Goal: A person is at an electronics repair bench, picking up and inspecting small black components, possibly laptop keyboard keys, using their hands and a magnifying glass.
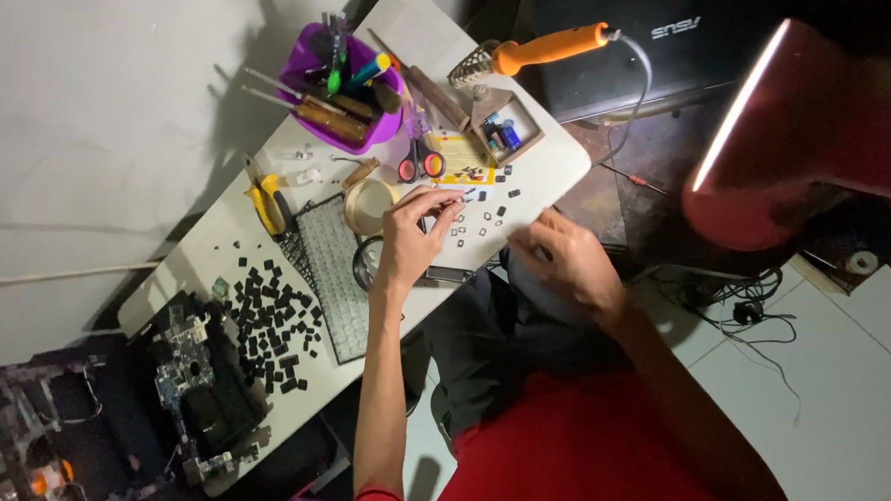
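Left hand (413, 231): on table (560, 155), fingertips among scattered keycaps (482, 217).
Left of it: tape roll (370, 203), keyboard frame (332, 271).
Farther left: keycap pile (277, 328), opened laptop (194, 390).
Beyond it: scissors (421, 161), tool cup (347, 91), soldering iron (534, 52).
Right hand (565, 258): off table's edge, right of left hand.

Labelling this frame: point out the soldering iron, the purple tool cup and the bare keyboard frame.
soldering iron (549, 48), head view, on the middle of its orange handle.
purple tool cup (386, 128), head view, on its front wall.
keyboard frame (332, 271), head view, on the middle of the bare key grid.
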